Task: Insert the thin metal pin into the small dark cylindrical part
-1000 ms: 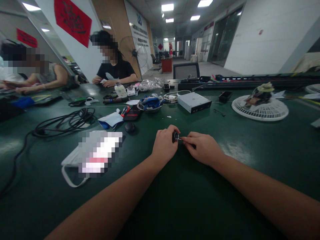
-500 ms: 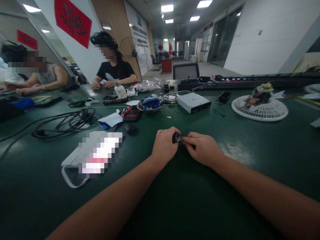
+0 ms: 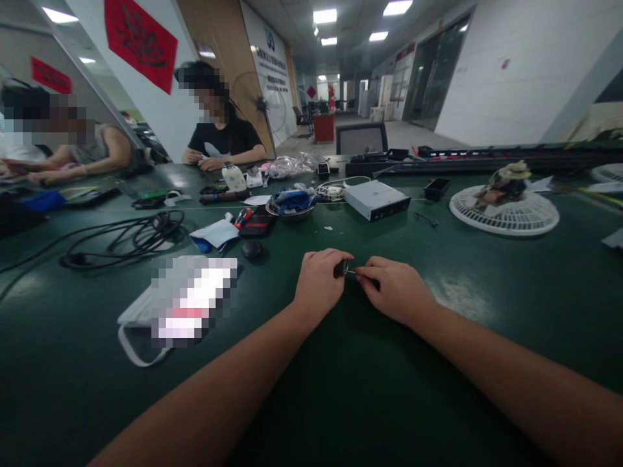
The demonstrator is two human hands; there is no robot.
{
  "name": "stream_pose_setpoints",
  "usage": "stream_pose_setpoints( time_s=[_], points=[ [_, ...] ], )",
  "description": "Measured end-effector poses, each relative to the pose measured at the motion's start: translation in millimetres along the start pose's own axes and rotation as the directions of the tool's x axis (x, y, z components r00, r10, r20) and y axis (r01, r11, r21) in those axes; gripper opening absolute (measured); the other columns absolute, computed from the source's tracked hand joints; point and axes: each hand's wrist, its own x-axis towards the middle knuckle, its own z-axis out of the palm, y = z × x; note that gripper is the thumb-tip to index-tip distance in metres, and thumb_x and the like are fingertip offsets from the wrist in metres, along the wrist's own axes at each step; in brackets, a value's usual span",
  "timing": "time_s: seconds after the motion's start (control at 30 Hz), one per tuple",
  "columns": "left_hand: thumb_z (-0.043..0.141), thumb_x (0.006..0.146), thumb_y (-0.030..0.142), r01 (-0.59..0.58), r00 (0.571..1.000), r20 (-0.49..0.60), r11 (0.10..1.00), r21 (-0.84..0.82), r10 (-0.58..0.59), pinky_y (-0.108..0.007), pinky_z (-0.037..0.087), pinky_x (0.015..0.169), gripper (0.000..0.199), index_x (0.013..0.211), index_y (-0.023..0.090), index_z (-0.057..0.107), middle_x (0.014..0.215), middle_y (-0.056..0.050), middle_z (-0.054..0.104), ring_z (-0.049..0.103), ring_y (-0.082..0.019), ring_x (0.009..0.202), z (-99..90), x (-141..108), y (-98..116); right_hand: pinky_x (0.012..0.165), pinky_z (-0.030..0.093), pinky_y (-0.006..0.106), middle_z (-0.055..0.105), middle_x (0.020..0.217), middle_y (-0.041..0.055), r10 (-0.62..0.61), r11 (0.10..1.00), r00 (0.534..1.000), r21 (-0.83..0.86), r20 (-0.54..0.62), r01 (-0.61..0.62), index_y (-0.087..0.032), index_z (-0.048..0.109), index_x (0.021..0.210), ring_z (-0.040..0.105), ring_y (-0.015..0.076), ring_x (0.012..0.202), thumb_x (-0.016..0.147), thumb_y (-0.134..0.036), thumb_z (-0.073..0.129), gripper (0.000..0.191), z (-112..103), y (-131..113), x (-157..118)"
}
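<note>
Just above the green table, my left hand (image 3: 320, 280) is closed around a small dark round object (image 3: 339, 268) with a shiny rim; the fingers cover much of it. Between the fingertips of my right hand (image 3: 396, 288) is a thin metal rod (image 3: 351, 272), pinched and pointing left. Its far end reaches the rim of the round object; whether it sits inside cannot be made out. Both hands are close together, with the fingertips almost meeting.
Left of my hands are a black mouse (image 3: 252, 250), a white strap (image 3: 141, 353) and a coiled black cable (image 3: 129, 240). Beyond stand a bowl with blue items (image 3: 292, 201), a white box-shaped drive (image 3: 377, 198) and a white fan grille (image 3: 506, 217). Two people sit across at left.
The round object has turned slightly in my left hand, so less of its shiny end faces me. My right hand stays nearly still. A person opposite has raised a hand a little.
</note>
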Motion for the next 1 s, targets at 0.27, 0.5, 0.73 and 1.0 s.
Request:
stream_pose_setpoints(
  time_s=[0.27,0.5,0.73,1.0],
  points=[
    [0.062,0.08,0.006,-0.004,1.0,-0.024,1.0,-0.001,0.004,-0.042,0.043,0.093,0.033,0.105,0.025,0.071,0.11,0.0,0.074,0.066,-0.022,0.105,0.8,-0.7,0.2,0.062,0.039,0.03,0.071,0.096,0.0012,0.073,0.996,0.997,-0.043,-0.017,-0.074,-0.027,0.076,0.107,0.063,0.016,0.075,0.096,-0.028,0.052,0.026,0.9,2.1,1.6],
    [0.065,0.079,0.008,0.001,0.999,-0.045,1.0,0.007,0.0,-0.041,0.044,0.092,0.036,0.109,0.026,0.071,0.11,0.0,0.073,0.064,-0.022,0.106,0.1,-0.6,1.8,0.073,0.044,0.029,0.071,0.096,0.0013,-0.054,0.995,0.999,0.079,0.002,0.054,-0.024,0.074,0.11,0.065,0.0164,0.084,0.098,-0.029,0.05,0.027,0.1,3.8,1.9],
    [0.063,0.079,0.006,-0.011,0.999,-0.03,0.999,0.043,0.012,-0.042,0.042,0.09,0.041,0.112,0.028,0.072,0.108,0.0,0.073,0.063,-0.022,0.103,1.0,-1.4,0.5,0.063,0.04,0.03,0.07,0.09,0.001,0.073,0.997,0.997,-0.02,-0.009,-0.073,-0.027,0.077,0.1,0.063,0.0156,0.073,0.098,-0.033,0.051,0.027,0.3,1.6,3.3],
    [0.061,0.081,0.007,-0.039,0.999,-0.005,0.998,0.042,0.039,-0.043,0.041,0.091,0.04,0.115,0.027,0.071,0.109,-0.001,0.073,0.062,-0.022,0.104,0.4,-1.4,1.3,0.068,0.043,0.029,0.07,0.093,0.0012,-0.006,1.0,0.999,0.025,-0.032,0.007,-0.025,0.076,0.105,0.064,0.0147,0.078,0.098,-0.031,0.05,0.027,0.6,0.2,1.3]
  ],
)
